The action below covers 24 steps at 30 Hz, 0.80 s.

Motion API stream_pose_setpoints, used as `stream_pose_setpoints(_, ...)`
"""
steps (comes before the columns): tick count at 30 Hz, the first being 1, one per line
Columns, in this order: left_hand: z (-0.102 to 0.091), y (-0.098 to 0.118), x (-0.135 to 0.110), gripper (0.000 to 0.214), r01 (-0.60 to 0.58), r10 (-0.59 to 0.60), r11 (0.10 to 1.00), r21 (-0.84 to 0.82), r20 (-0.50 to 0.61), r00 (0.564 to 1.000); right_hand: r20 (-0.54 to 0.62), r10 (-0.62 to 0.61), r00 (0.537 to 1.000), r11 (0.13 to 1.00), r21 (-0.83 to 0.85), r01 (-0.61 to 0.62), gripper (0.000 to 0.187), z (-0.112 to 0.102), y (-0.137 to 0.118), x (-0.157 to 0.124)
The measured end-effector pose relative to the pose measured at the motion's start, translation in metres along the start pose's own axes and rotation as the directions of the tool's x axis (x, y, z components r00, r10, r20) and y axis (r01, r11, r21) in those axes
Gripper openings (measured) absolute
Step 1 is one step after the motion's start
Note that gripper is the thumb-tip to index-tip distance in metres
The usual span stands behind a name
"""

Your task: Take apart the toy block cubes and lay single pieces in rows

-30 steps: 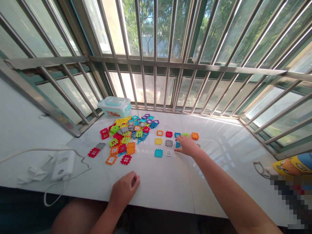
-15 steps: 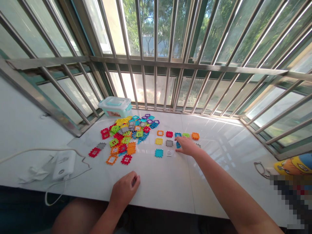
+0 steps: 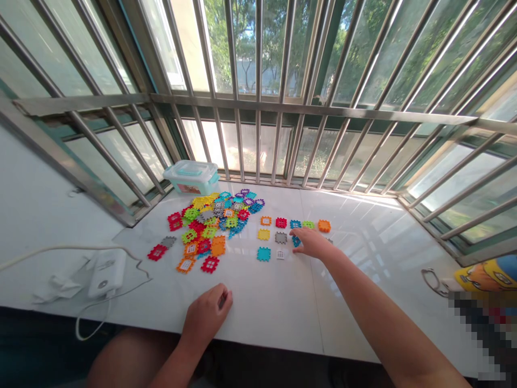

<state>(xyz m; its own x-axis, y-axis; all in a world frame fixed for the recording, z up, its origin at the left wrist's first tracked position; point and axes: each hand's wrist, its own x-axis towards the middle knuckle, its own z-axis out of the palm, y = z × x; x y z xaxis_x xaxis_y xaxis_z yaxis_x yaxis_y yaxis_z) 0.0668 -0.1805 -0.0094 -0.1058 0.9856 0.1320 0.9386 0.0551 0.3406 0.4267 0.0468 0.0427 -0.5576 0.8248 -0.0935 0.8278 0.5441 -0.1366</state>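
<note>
By the steel-barred window (image 3: pixel 258 54), on the white counter (image 3: pixel 258 307), the right hand (image 3: pixel 311 242) rested open-fingered on a blue plastic tile (image 3: pixel 297 241); the left hand (image 3: pixel 205 315) had its fingers curled closed.

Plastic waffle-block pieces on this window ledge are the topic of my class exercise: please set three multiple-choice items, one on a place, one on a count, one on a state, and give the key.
1. Where is the right hand?
A. On the heap
B. At the sorted rows, by a blue piece
C. At the ledge's front edge

2. How many pieces lie in the back row of sorted pieces?
A. Three
B. Four
C. Five

3. How does the lid of the plastic storage box stand?
A. Shut
B. Off
C. Hanging open

Key:
1. B: the fingertips reach that blue piece.
2. C: orange, red, blue, green, orange.
3. A: the lid sits down on the box.
</note>
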Motion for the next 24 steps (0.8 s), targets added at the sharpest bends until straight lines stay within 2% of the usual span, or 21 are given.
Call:
stream_pose_setpoints(13,0.0006,-0.0011,0.0005,0.027,0.008,-0.008,1.0,-0.02,0.016,1.0,0.039,0.005,0.999,1.0,-0.006,-0.005,0.053,-0.0034,-0.0011,0.0015)
stream_pose_setpoints(21,0.0017,-0.0017,0.0003,0.027,0.007,-0.006,1.0,-0.015,0.007,1.0,0.046,0.003,0.999,1.0,0.031,-0.004,0.042,-0.0034,0.0002,0.0045)
stream_pose_setpoints(24,0.0016,-0.0014,0.0003,0.026,0.011,-0.011,1.0,-0.012,0.007,1.0,0.037,0.007,0.999,0.999,0.035,-0.008,0.045,-0.0047,0.0002,0.0033)
